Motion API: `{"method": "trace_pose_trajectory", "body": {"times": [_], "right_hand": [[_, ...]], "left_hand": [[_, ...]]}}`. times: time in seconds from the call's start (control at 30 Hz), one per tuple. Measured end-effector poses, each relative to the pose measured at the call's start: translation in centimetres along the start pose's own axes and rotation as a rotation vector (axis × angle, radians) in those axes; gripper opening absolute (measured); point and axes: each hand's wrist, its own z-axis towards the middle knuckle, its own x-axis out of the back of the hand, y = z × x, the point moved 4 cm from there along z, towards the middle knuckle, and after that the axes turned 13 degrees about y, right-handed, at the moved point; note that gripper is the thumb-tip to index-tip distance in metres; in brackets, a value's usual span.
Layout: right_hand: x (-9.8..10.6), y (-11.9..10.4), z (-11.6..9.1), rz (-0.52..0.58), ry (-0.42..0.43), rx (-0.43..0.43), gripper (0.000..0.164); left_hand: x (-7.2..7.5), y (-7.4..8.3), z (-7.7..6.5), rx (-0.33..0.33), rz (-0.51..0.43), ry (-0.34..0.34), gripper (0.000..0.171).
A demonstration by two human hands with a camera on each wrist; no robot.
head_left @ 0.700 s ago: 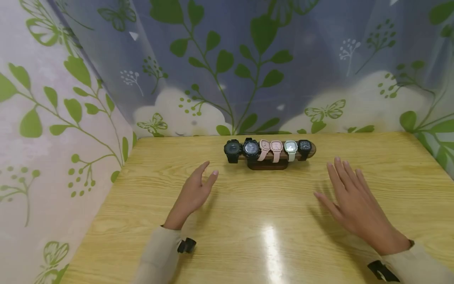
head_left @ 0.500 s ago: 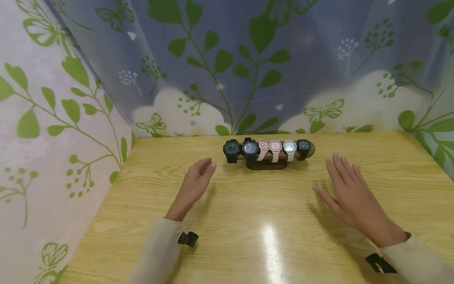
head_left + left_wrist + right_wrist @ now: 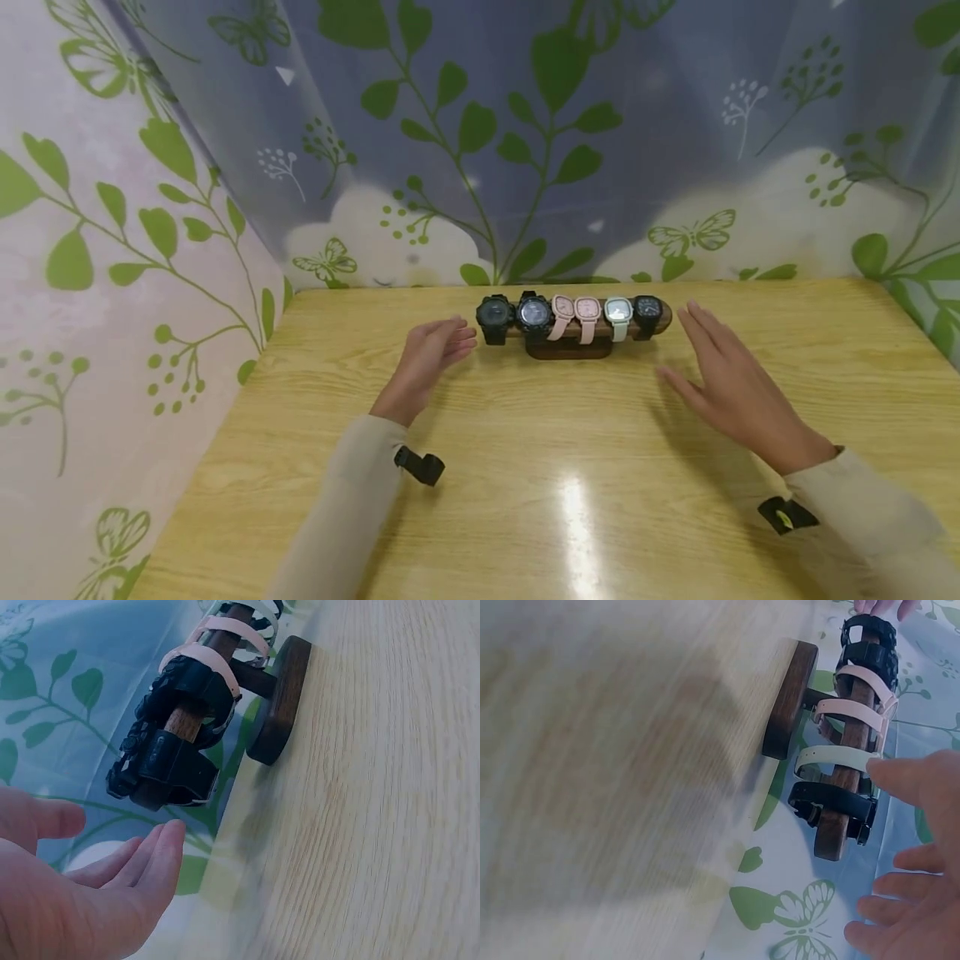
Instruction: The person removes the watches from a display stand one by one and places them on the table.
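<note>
Hanging behind a wooden tabletop (image 3: 495, 467), a leaf-printed cloth (image 3: 420, 150) backs a loaded watch stand (image 3: 567, 348).
The stand sits near the tabletop's far edge, its bar running sideways. Both hands have just come forward and now flank it: the right hand (image 3: 738, 392) just beside one end, its grip released with fingers extended; the left hand (image 3: 422, 360) just beside the other, its grip also released, fingers loosely bent. That seems to put both ends within reach, though nothing looks held. Along the bar, from the left hand's side: two chunky black watches (image 3: 495, 312), two pink watches (image 3: 588, 309), a mint watch (image 3: 618, 310) and a small black square watch (image 3: 648, 307).
</note>
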Motion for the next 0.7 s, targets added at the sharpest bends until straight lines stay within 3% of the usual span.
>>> {"method": "trace_pose_trajectory", "body": {"times": [0.13,0.7], "right_hand": [[-0.5,0.2,1.1,0.016,-0.011,-0.021,0.084],[-2.2,1.1,3.6,0.080,-0.098,-0.093,0.087]], "left_hand": [[-0.3,-0.2,0.6,0.055,-0.048,-0.003,0.049],[-1.5,-0.2,1.2,0.117,-0.062,0.003,0.053]]}}
